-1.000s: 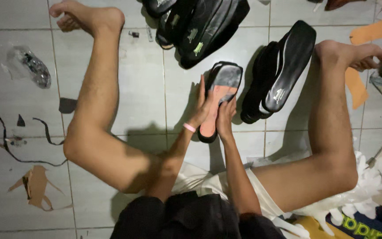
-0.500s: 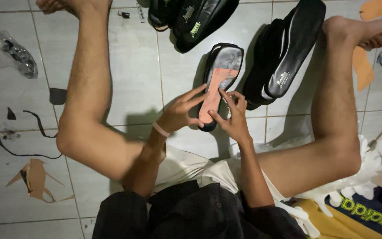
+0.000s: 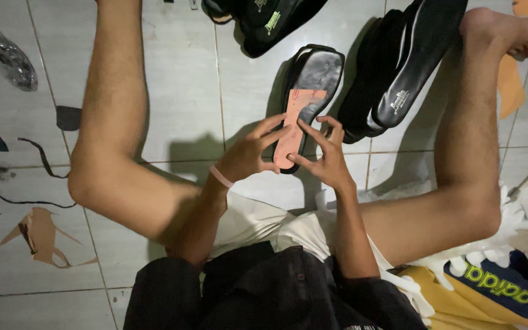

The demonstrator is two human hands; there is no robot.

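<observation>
I sit on a tiled floor with my legs spread. A black shoe sole [image 3: 317, 74] lies between my knees, and a thin pink insole piece [image 3: 293, 127] lies on its near half. My left hand [image 3: 249, 154] grips the near end of the sole and insole from the left, fingers spread over the pink piece. My right hand [image 3: 326, 156] holds the same end from the right, fingertips pressing on the insole's edge. A pink band sits on my left wrist.
More black soles [image 3: 401, 67] lean in a stack to the right, others [image 3: 264, 21] lie at the top. Leather scraps [image 3: 41, 232] and dark strips [image 3: 7, 165] lie left. A clear bag [image 3: 4, 55] is at top left. Cloth [image 3: 490, 278] lies at bottom right.
The view has shifted closer to the sole. Both hands have slid toward the near end of the sole, and the pink insole now covers only the near half of it.
</observation>
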